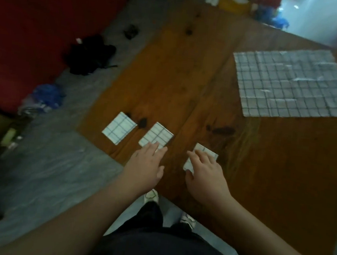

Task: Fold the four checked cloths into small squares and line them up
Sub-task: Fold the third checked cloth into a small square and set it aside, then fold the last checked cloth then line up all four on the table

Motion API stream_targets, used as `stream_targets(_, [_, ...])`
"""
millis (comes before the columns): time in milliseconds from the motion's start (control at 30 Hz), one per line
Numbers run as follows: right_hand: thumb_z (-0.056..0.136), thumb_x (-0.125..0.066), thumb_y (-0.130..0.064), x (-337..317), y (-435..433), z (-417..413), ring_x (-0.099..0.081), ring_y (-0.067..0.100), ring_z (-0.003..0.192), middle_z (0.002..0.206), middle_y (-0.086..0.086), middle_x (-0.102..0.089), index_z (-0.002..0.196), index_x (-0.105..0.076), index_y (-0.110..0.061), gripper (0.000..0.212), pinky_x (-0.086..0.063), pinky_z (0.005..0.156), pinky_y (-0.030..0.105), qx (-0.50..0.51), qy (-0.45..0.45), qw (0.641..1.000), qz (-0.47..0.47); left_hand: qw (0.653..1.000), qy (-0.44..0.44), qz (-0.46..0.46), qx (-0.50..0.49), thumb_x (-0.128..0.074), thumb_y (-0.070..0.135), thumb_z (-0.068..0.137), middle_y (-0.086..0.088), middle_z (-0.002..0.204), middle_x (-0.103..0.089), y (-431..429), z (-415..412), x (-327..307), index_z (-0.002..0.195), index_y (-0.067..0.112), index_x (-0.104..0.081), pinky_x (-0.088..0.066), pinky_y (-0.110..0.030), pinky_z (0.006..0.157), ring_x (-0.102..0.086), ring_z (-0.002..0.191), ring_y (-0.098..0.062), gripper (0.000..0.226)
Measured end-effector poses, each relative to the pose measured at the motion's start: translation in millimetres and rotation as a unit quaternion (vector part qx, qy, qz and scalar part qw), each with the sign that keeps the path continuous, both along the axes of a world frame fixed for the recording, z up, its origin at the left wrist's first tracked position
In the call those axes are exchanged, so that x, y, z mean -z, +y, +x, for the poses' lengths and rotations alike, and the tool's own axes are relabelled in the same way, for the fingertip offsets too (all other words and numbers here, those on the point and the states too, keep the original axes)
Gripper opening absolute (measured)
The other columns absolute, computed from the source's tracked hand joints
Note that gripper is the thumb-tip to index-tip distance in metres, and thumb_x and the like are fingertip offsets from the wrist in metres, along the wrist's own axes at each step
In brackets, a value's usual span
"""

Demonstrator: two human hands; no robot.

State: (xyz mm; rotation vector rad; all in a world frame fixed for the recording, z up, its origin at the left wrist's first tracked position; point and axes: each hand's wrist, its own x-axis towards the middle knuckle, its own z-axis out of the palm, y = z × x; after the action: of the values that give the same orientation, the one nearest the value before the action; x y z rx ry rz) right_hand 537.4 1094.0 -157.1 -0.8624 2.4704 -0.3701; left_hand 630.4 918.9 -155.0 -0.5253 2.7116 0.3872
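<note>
Three small folded checked cloths lie in a row near the front edge of the wooden table (188,84). The leftmost folded cloth (119,130) lies untouched. My left hand (146,166) rests with straight fingers on the near edge of the middle folded cloth (158,135). My right hand (205,173) lies flat over the third folded cloth (204,151), fingers spread on top and thumb at its near corner. A fourth checked cloth (293,82) lies spread out flat, unfolded, at the table's far right.
The table's left edge runs diagonally past the leftmost folded cloth, with grey floor (46,167) beyond. A black bundle (89,55) and blue plastic (47,95) lie on the floor beside a red object (32,32). Clutter stands at the table's far end (237,2).
</note>
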Motion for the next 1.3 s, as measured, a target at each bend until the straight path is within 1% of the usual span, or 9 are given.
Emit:
stream_targets(133, [0.104,-0.037,-0.046,-33,-55,20,-0.010,0.023,0.155,0.168,-0.002,-0.019,0.158,-0.018,-0.031,0.059,-0.011,0.124,0.046,-0.057,0.026,0.998,-0.013,0.998,0.014,-0.023,-0.061,-0.040,0.049,0.102,0.000,0.168,-0.014,-40,42,-25,0.159,0.030,-0.016,-0.011,-0.042,0.124,-0.007,0.155,-0.022,0.065])
stream_targets(200, [0.104,-0.036,-0.046,-47,-86,35,-0.008,0.022,0.156,0.168,-0.003,-0.017,0.159,-0.016,-0.031,0.060,-0.010,0.124,0.044,-0.096,0.037,0.994,-0.024,0.994,0.035,-0.025,-0.104,-0.038,0.052,0.102,0.001,0.168,-0.013,-64,66,-34,0.159,0.030,-0.015,-0.011,-0.043,0.126,-0.006,0.155,-0.021,0.065])
stream_targets(400, [0.101,-0.045,-0.047,-79,-217,106,-0.014,0.021,0.154,0.166,-0.002,-0.020,0.157,-0.018,-0.031,0.064,-0.019,0.122,0.048,-0.214,0.069,0.973,-0.055,0.972,0.098,-0.038,-0.210,-0.039,0.053,0.101,0.001,0.167,-0.018,-154,160,-60,0.157,0.031,-0.021,-0.015,-0.041,0.123,-0.011,0.155,-0.021,0.063])
stream_targets(500, [0.101,-0.045,-0.046,-89,-298,156,-0.013,0.020,0.154,0.166,-0.001,-0.020,0.158,-0.018,-0.029,0.065,-0.021,0.124,0.045,-0.259,0.076,0.960,-0.073,0.960,0.105,-0.055,-0.254,-0.040,0.054,0.101,0.001,0.167,-0.016,-218,222,-75,0.156,0.030,-0.022,-0.016,-0.040,0.123,-0.011,0.154,-0.021,0.063])
stream_targets(633, [0.101,-0.043,-0.048,-94,-404,224,-0.016,0.019,0.153,0.165,-0.002,-0.023,0.158,-0.018,-0.029,0.065,-0.025,0.121,0.043,-0.292,0.087,0.949,-0.079,0.935,0.106,-0.072,-0.330,-0.041,0.053,0.101,-0.002,0.167,-0.016,-310,307,-92,0.157,0.029,-0.020,-0.017,-0.041,0.123,-0.011,0.154,-0.024,0.065])
stream_targets(800, [0.102,-0.038,-0.052,-103,-513,281,-0.008,0.019,0.155,0.168,-0.004,-0.015,0.160,-0.013,-0.031,0.066,-0.021,0.122,0.043,-0.327,0.085,0.938,-0.083,0.916,0.104,-0.079,-0.380,-0.040,0.055,0.101,-0.001,0.168,-0.015,-397,370,-98,0.157,0.030,-0.018,-0.016,-0.041,0.123,-0.010,0.155,-0.025,0.065])
stream_targets(933, [0.102,-0.037,-0.052,-105,-574,287,-0.007,0.018,0.155,0.168,-0.005,-0.013,0.160,-0.013,-0.032,0.065,-0.018,0.122,0.042,-0.345,0.098,0.929,-0.091,0.911,0.102,-0.072,-0.393,-0.039,0.055,0.101,-0.002,0.168,-0.015,-459,377,-97,0.157,0.031,-0.018,-0.017,-0.044,0.124,-0.010,0.155,-0.026,0.064])
stream_targets(1067, [0.102,-0.039,-0.051,-94,-632,259,-0.007,0.017,0.154,0.168,-0.005,-0.014,0.160,-0.014,-0.030,0.067,-0.016,0.122,0.039,-0.333,0.092,0.934,-0.095,0.916,0.091,-0.074,-0.385,-0.039,0.055,0.101,-0.004,0.168,-0.015,-527,356,-93,0.157,0.030,-0.018,-0.018,-0.044,0.124,-0.010,0.155,-0.027,0.065])
stream_targets(1300, [0.099,-0.046,-0.048,-72,-764,157,-0.019,0.023,0.152,0.165,0.001,-0.025,0.159,-0.022,-0.026,0.069,-0.027,0.120,0.044,-0.284,0.081,0.947,-0.122,0.930,0.065,-0.124,-0.340,-0.041,0.055,0.100,-0.002,0.167,-0.017,-671,272,-102,0.158,0.031,-0.017,-0.019,-0.046,0.123,-0.012,0.154,-0.027,0.067])
